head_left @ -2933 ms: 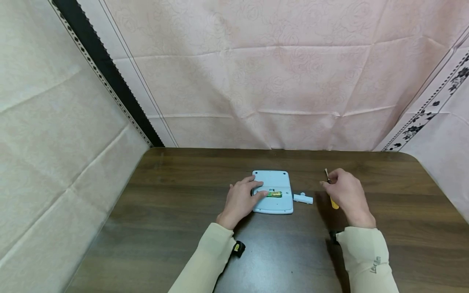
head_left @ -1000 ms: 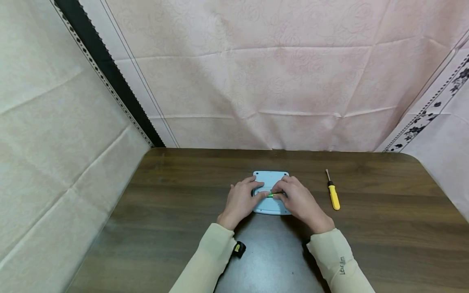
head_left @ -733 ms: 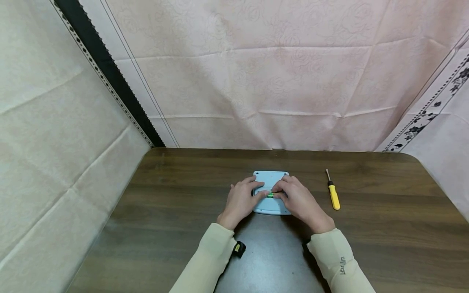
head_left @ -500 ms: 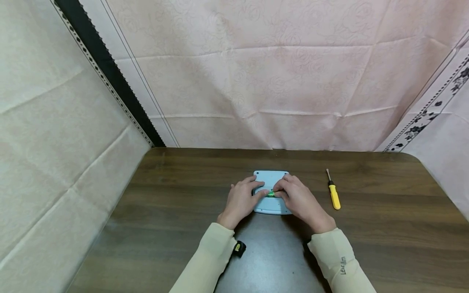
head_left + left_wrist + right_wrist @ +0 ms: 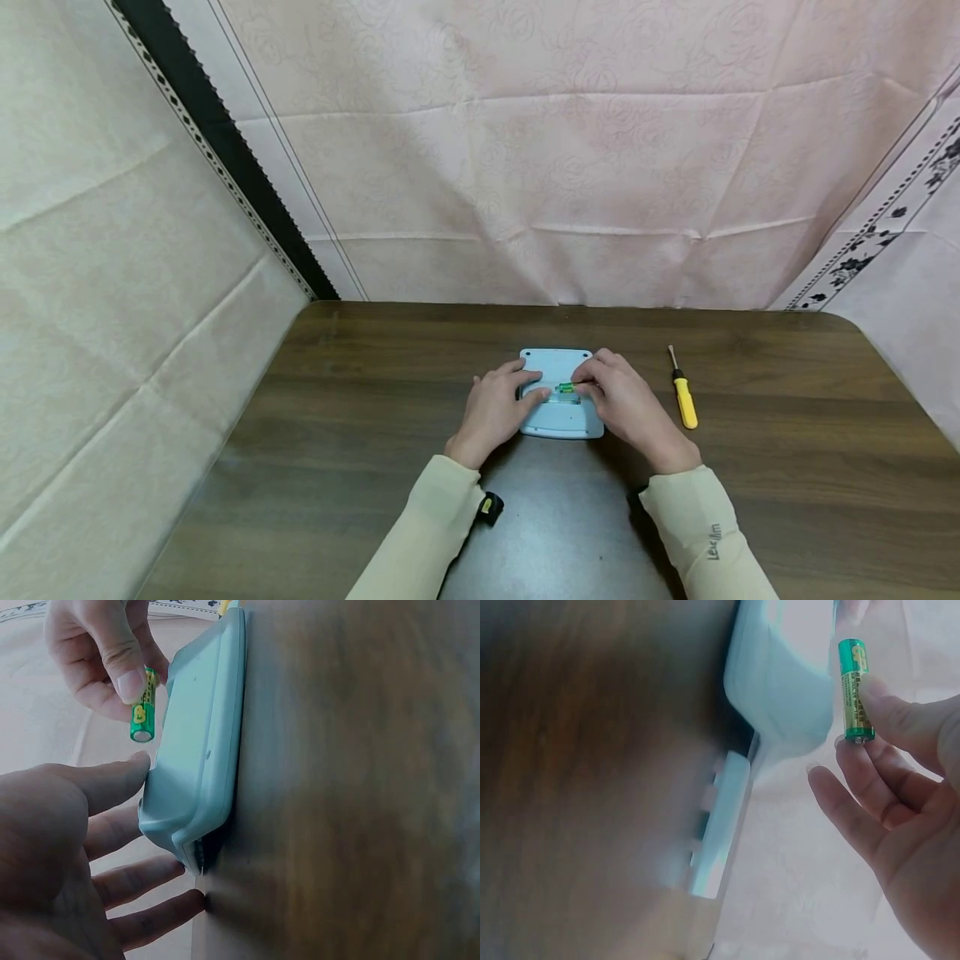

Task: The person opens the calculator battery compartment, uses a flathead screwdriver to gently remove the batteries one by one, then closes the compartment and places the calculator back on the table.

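A flat light-blue device [image 5: 558,425] lies back side up on the table, its battery slot [image 5: 564,399] uncovered. My right hand [image 5: 626,404] pinches a green and gold battery [image 5: 855,694] between thumb and fingers. The battery is raised over the device's back, above the slot. At the device's left edge rests my left hand [image 5: 491,412], thumb over the back and the other fingers spread along the side. In the right wrist view the light-blue battery cover [image 5: 724,832] lies on the table beside the device; the right hand hides it in the head view.
A screwdriver [image 5: 684,402] with a yellow handle lies to the right of the right hand. The brown wooden table [image 5: 375,467] ends at a far edge against a hanging pale cloth [image 5: 585,167].
The right hand has put down the screwdriver and moved left to the device. The battery, earlier lying in the slot, is now lifted out in that hand. The left hand has stayed put.
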Tool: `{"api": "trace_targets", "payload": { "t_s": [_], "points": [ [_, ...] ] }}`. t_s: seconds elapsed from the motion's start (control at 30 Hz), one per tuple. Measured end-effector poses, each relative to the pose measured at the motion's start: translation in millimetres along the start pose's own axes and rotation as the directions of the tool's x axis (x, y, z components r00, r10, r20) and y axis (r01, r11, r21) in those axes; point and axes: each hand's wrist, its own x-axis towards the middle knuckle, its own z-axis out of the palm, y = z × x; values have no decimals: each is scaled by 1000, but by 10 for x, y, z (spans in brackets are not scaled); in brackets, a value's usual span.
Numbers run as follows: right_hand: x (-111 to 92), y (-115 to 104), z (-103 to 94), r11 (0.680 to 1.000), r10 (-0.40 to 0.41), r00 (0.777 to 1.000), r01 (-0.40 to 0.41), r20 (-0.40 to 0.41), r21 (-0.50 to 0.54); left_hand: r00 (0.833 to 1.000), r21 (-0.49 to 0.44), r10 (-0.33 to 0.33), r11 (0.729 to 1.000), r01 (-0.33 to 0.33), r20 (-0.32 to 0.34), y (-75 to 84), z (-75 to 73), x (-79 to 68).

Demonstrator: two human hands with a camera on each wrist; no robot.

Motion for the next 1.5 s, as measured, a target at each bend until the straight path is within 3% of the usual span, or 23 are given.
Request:
{"api": "trace_targets", "payload": {
  "t_s": [0.77,1.5],
  "points": [
    [-93,224,-232,995,98,991,-100,-95,-18,997,-32,-29,999,32,67,-19,-54,1],
    [-136,433,-216,978,208,972,-209,-105,2,996,-40,-50,998,53,70,-12,-51,-6]
  ]
}}
